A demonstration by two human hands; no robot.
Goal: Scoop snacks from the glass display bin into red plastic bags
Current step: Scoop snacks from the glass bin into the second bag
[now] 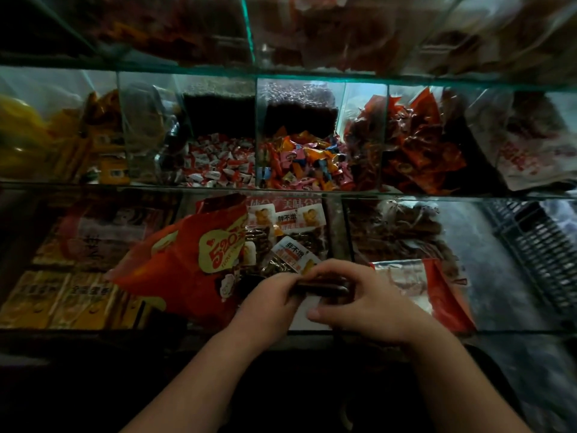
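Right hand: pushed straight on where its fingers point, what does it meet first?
Probably the left hand, close opposite on the same dark item the right hand holds; depth is unclear.

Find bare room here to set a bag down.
Only the grey floor between the silver-red bag and black crate looks bare. The candy bins are full; red bag, left hand and right hand, gripping a dark object, crowd the front-centre bin.

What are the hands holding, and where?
A small dark object, too dim to identify; the left hand pinches its left end, the right hand its right end.
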